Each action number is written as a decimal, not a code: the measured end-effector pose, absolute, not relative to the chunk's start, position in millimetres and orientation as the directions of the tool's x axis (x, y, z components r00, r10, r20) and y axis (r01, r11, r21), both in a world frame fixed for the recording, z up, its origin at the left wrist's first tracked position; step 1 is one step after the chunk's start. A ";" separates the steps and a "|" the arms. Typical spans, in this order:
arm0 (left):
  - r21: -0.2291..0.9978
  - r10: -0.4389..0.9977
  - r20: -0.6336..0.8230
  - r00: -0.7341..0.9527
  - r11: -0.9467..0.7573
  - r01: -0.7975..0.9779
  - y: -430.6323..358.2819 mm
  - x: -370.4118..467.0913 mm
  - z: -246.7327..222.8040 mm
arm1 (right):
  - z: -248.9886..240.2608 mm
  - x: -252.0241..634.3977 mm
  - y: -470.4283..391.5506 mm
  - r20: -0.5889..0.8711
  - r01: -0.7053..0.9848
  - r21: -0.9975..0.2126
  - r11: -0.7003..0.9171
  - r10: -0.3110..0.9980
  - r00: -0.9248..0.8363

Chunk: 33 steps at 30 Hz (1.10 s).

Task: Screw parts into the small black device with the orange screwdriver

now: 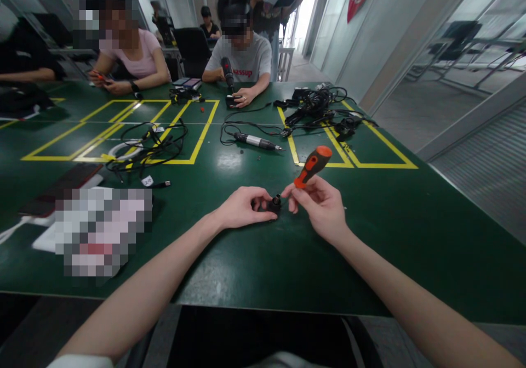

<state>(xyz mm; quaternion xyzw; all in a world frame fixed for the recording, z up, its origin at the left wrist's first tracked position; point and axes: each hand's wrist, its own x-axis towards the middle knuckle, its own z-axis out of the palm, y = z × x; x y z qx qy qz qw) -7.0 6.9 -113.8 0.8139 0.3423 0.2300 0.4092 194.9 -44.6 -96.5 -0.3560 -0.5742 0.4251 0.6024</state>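
My left hand is closed round a small black part with a short round stub, held at the green tabletop; much of it is hidden by the fingers. In my right hand is a screwdriver with an orange and dark handle. Its handle tilts up and to the right, and its lower end points down toward the black part. Whether the tip touches the part I cannot tell.
Beyond my hands lies a pen-shaped electric screwdriver with a cord. Black cables pile up at back right, and more cables lie at left. A phone is at far left. Across the table a person works with a drill-like tool.
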 end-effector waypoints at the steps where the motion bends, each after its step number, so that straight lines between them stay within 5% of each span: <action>1: 0.822 0.746 0.092 0.660 -0.431 0.372 6.7 -7.1 -113.5 | -95.7 195.2 -44.7 0.388 -0.085 -0.919 0.385 0.922 -0.021; 33: 0.815 0.741 0.087 0.666 -0.438 0.380 6.4 -7.6 -115.5 | -98.1 192.9 -44.8 0.405 -0.093 -0.909 0.407 0.914 0.032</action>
